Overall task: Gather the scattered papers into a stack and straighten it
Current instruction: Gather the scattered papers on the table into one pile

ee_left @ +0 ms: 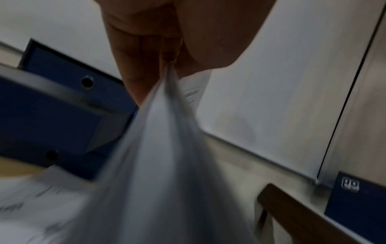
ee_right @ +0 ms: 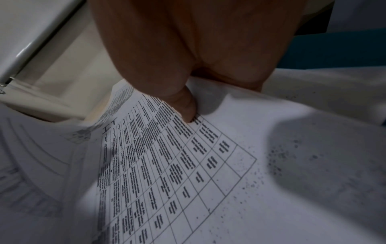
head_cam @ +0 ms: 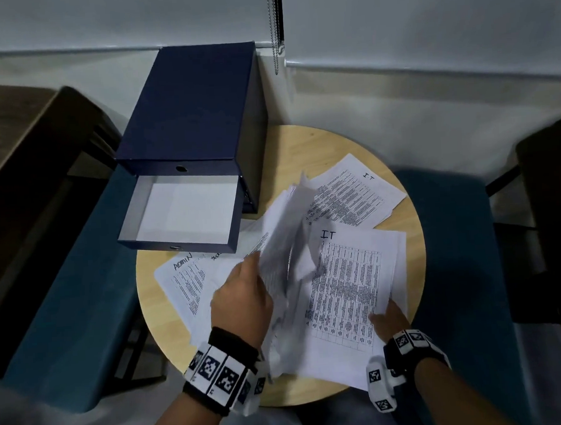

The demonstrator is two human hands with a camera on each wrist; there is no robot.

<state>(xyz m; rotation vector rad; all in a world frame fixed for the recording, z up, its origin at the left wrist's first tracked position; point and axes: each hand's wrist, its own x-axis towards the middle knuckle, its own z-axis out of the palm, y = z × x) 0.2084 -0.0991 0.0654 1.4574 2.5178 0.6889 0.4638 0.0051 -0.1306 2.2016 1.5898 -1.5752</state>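
Note:
Printed papers lie scattered on a round wooden table (head_cam: 291, 390). My left hand (head_cam: 244, 289) grips a lifted, blurred bundle of sheets (head_cam: 284, 241); in the left wrist view my left hand (ee_left: 170, 61) pinches the bundle of sheets (ee_left: 167, 148) at its top edge. My right hand (head_cam: 387, 315) holds the large sheet marked IT (head_cam: 351, 290) near its right edge. The right thumb (ee_right: 185, 109) presses on top of the IT sheet (ee_right: 167, 165), and the fingers seem to go under it. An ADMIN sheet (head_cam: 185, 275) lies at the left, and more IT sheets (head_cam: 353, 192) at the back right.
A navy drawer box (head_cam: 192, 109) stands at the table's back left with its lower drawer (head_cam: 181, 214) pulled out, white inside. Blue chairs (head_cam: 81, 287) flank the table on both sides. A blind chain (head_cam: 274, 27) hangs on the wall behind.

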